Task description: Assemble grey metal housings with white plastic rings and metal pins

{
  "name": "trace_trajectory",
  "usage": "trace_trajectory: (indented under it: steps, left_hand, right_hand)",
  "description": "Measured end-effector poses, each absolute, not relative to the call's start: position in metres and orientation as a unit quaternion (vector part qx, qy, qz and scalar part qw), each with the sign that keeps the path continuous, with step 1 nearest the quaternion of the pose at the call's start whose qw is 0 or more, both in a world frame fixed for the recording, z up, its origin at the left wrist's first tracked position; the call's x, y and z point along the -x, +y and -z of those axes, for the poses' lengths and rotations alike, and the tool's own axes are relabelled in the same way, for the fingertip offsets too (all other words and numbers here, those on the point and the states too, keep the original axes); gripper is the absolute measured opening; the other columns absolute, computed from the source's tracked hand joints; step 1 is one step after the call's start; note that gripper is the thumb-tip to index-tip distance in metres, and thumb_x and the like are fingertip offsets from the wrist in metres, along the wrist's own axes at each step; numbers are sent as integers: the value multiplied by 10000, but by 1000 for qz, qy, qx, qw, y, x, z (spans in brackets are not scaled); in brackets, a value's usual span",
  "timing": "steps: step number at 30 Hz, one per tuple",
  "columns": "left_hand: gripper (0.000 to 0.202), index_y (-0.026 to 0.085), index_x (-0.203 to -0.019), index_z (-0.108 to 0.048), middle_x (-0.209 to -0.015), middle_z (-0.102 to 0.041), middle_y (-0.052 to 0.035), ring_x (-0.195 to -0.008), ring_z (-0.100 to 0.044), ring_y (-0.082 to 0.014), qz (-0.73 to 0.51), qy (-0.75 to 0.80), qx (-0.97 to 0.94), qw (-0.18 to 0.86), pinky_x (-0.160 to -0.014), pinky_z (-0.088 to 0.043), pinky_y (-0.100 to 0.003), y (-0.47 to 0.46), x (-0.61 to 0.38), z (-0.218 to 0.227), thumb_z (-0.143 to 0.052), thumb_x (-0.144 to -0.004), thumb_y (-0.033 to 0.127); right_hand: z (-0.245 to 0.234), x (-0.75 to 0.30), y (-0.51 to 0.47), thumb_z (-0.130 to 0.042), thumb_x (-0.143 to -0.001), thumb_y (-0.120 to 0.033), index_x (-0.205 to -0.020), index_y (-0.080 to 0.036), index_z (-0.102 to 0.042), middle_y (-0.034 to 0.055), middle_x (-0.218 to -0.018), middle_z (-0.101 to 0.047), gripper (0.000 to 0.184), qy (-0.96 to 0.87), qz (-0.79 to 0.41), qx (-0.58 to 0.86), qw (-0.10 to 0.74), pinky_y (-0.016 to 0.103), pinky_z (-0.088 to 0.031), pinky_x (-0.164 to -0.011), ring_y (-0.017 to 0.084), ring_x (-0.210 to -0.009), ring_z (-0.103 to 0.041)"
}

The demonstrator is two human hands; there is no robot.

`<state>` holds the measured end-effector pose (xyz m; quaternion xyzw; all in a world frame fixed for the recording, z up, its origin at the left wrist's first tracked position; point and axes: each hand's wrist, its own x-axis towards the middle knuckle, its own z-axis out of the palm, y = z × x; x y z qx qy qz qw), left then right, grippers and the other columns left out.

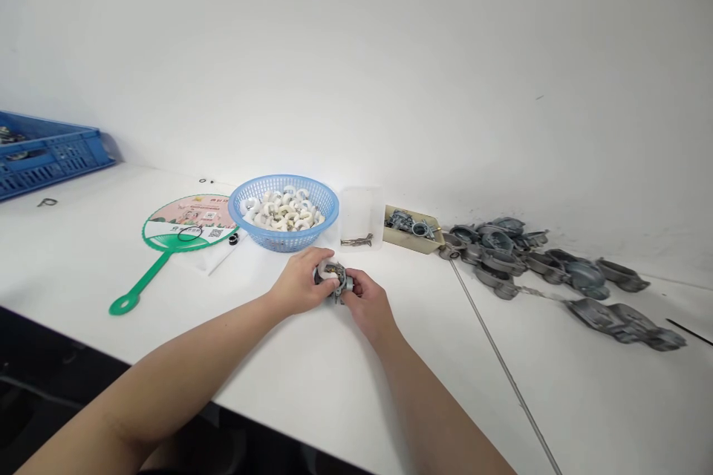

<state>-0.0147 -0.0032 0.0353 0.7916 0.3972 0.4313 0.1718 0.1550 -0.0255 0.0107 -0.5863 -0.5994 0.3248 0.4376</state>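
The left hand [302, 283] and right hand [368, 305] are both closed, gripping a small die-cast metal part [337, 280] and white ring [327, 268] between them, with a blue plastic basket [284, 240] of similar rings at twelve o'clock.

The left hand [301, 282] and right hand [370, 304] meet, fingers seemingly curled.
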Motion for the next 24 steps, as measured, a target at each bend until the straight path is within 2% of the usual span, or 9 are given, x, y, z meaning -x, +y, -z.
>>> trace_trajectory:
  steps: [3, 7, 10, 13, 16, 20, 24]
  left_hand:
    - [365, 166, -1085, -555, -1027, -647, -85, -939, -616, -218, -444, 377, -801, 139, -846, -515, -352, -4, 15, -32, -609, -739, 265]
    - [357, 163, -1101, -533, -1062, -637, -111, -1009, -595, -235, -519, 304, -799, 21, -868, -510, -379, -3, 15, -29, -589, -751, 207]
    - [377, 163, -1131, -509, -1064, -628, -126, -998, -593, -230, -567, 259, -780, -59, -848, -520, -375, -1, 15, -30, -592, -764, 183]
    - [381, 173, -1145, -493, -1054, -625, -128, -989, -594, -221, -582, 241, -771, -93, -840, -524, -365, -2, 16, -32, -593, -778, 170]
    - [386, 168, -1140, -496, -1074, -614, -140, -1012, -590, -225, -586, 242, -769, -76, -854, -524, -368, -4, 17, -34, -592, -766, 176]
    - [314, 145, -1064, -545, -1040, -633, -140, -1012, -597, -228, -588, 268, -763, 6, -869, -518, -363, -9, 19, -36, -566, -753, 180]
    - [187, 158, -967, -590, -951, -662, -96, -893, -635, -200, -562, 342, -742, 130, -798, -532, -340, -10, 20, -36, -465, -845, 223]
  right_hand:
    - [-13, -154, -27, -558, -640, -222, -972, -216, -651, -18, -745, -630, 345, -597, -325, 588, 439, 274, -431, -640, 141, -651, -530]
    - [-17, -151, -29, -559, -651, -226, -976, -216, -647, -23, -736, -624, 337, -592, -333, 585, 443, 273, -434, -643, 137, -653, -528]
    - [-18, -150, -30, -560, -657, -233, -958, -210, -648, -24, -721, -613, 314, -591, -339, 580, 447, 272, -433, -631, 132, -635, -518]
    - [-17, -151, -29, -559, -654, -234, -959, -206, -643, -15, -750, -625, 318, -591, -344, 573, 453, 281, -446, -649, 137, -650, -530]
    - [-16, -151, -28, -568, -651, -241, -970, -205, -640, -10, -775, -634, 330, -591, -343, 571, 456, 290, -455, -678, 142, -668, -540]
    - [-15, -152, -27, -576, -649, -249, -977, -203, -644, -10, -763, -634, 338, -591, -343, 573, 451, 285, -453, -664, 142, -663, -540]
    - [-15, -152, -26, -564, -646, -237, -981, -203, -645, -9, -758, -637, 346, -593, -344, 575, 447, 283, -453, -656, 144, -662, -551]
